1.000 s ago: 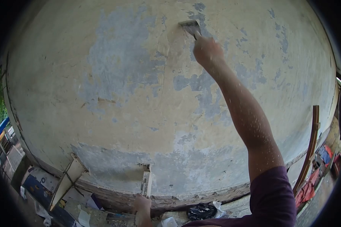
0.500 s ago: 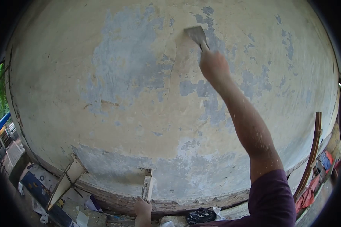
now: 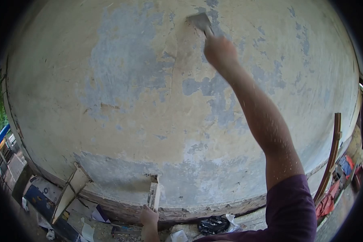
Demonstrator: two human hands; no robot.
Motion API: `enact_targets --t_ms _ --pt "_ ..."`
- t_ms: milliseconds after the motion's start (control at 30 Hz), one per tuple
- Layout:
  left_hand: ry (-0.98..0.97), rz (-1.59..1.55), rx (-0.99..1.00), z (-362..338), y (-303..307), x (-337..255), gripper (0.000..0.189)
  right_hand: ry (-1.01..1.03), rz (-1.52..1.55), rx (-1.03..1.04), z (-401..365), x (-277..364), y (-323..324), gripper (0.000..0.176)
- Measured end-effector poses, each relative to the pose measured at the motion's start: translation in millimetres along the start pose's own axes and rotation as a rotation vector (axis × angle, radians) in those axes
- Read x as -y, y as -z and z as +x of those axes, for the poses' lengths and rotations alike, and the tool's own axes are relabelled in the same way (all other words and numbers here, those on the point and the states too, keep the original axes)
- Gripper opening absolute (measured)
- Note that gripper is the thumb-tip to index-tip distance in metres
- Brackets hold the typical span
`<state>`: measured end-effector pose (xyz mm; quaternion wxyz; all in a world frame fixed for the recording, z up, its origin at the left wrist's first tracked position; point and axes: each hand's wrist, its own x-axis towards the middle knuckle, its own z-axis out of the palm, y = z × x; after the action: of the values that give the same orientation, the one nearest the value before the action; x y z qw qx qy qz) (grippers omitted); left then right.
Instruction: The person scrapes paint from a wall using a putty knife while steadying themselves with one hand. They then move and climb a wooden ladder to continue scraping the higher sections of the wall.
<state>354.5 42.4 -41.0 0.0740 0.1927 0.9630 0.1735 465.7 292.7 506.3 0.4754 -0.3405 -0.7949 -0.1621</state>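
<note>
High on the wall, my right hand (image 3: 222, 52) is wrapped around the handle of a paint scraper (image 3: 201, 21). Its wide metal blade is at the wall surface, tilted up and left. The wall (image 3: 141, 133) has cream paint with grey-blue patches where paint is gone. Pale flakes dot my right forearm. Low in the view, my left hand (image 3: 149, 216) is closed on the lower end of a narrow whitish board (image 3: 154, 195), which stands upright close to the wall's base.
A black plastic bag (image 3: 213, 224) and paper scraps lie on the littered floor by the wall. A tilted panel (image 3: 70, 189) leans at lower left. To the right, a wooden strip (image 3: 330, 157) leans near red cloth (image 3: 327, 201).
The scraper and my right hand sit slightly higher and further left in view. The whole view has shifted a little, with the wall appearing higher. Both hands keep their hold.
</note>
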Motion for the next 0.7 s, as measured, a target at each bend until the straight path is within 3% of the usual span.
enact_targets --t_ms 67,133,200,267,300,367,467,533,567,700 --pt "0.009 -0.016 0.005 -3 -1 4 0.055 0.020 -0.058 0.058 -58 -30 -21 0.040" --pt "0.026 -0.045 -0.009 10 -9 0 0.055 0.039 -0.058 0.032 -64 -40 -21 0.038" --pt "-0.128 -0.147 -0.263 39 -32 2 0.056 0.005 0.019 0.022 -44 -46 -12 0.039" --pt "-0.442 -0.376 -0.481 60 50 -64 0.059 0.001 0.019 0.019 6 -34 5 0.040" --pt "-0.510 -0.338 -0.712 80 81 -103 0.062 -0.005 0.025 -0.005 32 -28 12 0.039" --pt "-0.864 -0.419 -0.961 94 184 -182 0.063 0.004 -0.012 -0.061 68 -12 29 0.036" --pt "-1.109 -0.262 -1.241 98 307 -279 0.063 0.027 -0.027 -0.123 73 -13 29 0.036" --pt "-1.117 -0.144 -1.343 117 362 -320 0.070 0.039 0.038 -0.138 49 -25 7 0.039" --pt "-1.127 -0.151 -1.341 129 373 -330 0.070 0.038 -0.073 -0.123 25 -34 -10 0.042" --pt "-1.002 -0.115 -1.328 150 393 -344 0.081 0.095 -0.008 -0.101 -99 -76 -61 0.046"
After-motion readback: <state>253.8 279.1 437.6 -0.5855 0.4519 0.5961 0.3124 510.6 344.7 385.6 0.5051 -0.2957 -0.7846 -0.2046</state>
